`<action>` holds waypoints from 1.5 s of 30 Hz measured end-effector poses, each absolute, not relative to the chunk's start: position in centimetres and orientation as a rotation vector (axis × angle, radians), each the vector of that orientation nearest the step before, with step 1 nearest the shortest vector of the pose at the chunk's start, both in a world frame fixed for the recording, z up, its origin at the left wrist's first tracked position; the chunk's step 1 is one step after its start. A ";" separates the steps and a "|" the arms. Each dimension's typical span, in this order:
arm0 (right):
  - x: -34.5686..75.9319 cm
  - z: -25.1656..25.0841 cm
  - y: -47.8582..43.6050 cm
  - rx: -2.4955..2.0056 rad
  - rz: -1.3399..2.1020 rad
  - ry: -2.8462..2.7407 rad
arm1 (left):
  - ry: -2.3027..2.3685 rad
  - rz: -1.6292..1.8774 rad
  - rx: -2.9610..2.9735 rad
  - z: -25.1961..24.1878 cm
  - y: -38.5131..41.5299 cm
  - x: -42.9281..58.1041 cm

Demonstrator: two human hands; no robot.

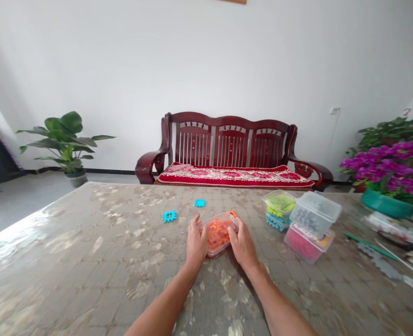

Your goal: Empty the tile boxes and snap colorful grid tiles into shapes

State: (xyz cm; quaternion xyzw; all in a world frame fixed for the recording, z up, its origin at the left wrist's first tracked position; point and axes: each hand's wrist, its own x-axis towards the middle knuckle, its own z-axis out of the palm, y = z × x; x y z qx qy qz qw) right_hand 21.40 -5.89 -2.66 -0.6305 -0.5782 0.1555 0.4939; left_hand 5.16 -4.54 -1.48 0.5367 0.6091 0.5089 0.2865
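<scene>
A clear plastic box (219, 234) filled with orange pieces sits on the table between my hands. My left hand (196, 240) is wrapped against its left side, the fingers along the wall and rim. On the opposite side, my right hand (243, 242) grips the box with the thumb over its edge. An orange piece (232, 213) shows at the far right corner, by my right fingertips; whether it lies inside or behind the box I cannot tell. Beyond my left hand lie two flat blue interlocking pieces, one notched with holes (169, 216) and one smaller-looking (199, 203).
To the right stand stacked clear boxes: yellow-green pieces (279, 203) over blue ones (275, 222), and grey pieces (313, 215) over pink ones (306, 246). Farther right are a green stick (370, 246), a grey notched strip (379, 261) and a flowerpot (384, 204). A wooden bench (231, 140) stands behind.
</scene>
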 end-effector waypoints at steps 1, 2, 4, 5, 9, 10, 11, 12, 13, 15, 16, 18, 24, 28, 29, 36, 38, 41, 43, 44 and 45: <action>21.4 -2.7 -5.9 -1.519 0.383 -1.393 | 1.626 1.350 1.434 -1.5 -4.4 5.1; 21.5 -2.8 -5.8 -1.505 0.393 -1.381 | 1.621 1.346 1.427 -1.5 -4.3 5.0; 21.6 -2.9 -5.8 -1.473 0.425 -1.349 | 1.591 1.350 1.382 -1.6 -4.2 4.8; 21.7 -3.0 -5.7 -1.464 0.445 -1.324 | 1.562 1.354 1.344 -1.8 -4.1 4.7; 22.0 -3.2 -5.5 -1.433 0.518 -1.208 | 1.415 1.366 1.162 -2.4 -4.3 4.6; 22.0 -3.3 -5.5 -1.417 0.529 -1.185 | 1.388 1.376 1.142 -2.5 -4.4 4.8; 22.2 -3.4 -5.4 -1.403 0.536 -1.162 | 1.367 1.384 1.141 -2.6 -4.6 5.1; 22.3 -3.5 -5.3 -1.396 0.535 -1.135 | 1.345 1.383 1.154 -2.6 -4.7 5.5; 22.5 -3.5 -5.1 -1.398 0.524 -1.104 | 1.317 1.373 1.177 -2.6 -4.9 6.0; 23.3 -3.8 -4.6 -1.405 0.474 -1.041 | 1.242 1.330 1.231 -2.4 -5.3 7.3; 23.8 -3.9 -4.2 -1.400 0.446 -1.015 | 1.206 1.308 1.260 -2.2 -5.6 8.0; 25.2 -4.2 -3.4 -1.367 0.411 -0.951 | 1.153 1.269 1.344 -1.8 -6.2 9.2; 29.9 -4.7 -1.3 -1.324 0.416 -0.556 | 1.033 1.115 1.638 -0.7 -7.6 10.1; 30.4 -4.7 -1.6 -1.268 0.545 -0.569 | 1.115 1.049 1.706 -0.5 -7.3 8.9; 30.2 -4.7 -1.8 -1.267 0.550 -0.624 | 1.138 1.050 1.713 -0.5 -7.1 8.6; 29.4 -4.7 -2.3 -1.299 0.553 -0.835 | 1.245 1.119 1.671 -0.6 -6.9 8.2; 29.4 -4.8 -2.2 -1.300 0.560 -0.830 | 1.242 1.119 1.676 -0.6 -6.9 8.2; 29.6 -4.9 -2.2 -1.303 0.556 -0.830 | 1.245 1.101 1.695 -0.6 -6.9 8.3; 29.6 -4.9 -2.2 -1.313 0.552 -0.832 | 1.252 1.085 1.708 -0.6 -6.9 8.3; 29.6 -4.9 -2.3 -1.320 0.555 -0.833 | 1.255 1.078 1.711 -0.6 -6.8 8.3; 29.6 -5.0 -2.3 -1.327 0.559 -0.835 | 1.256 1.073 1.713 -0.6 -6.8 8.4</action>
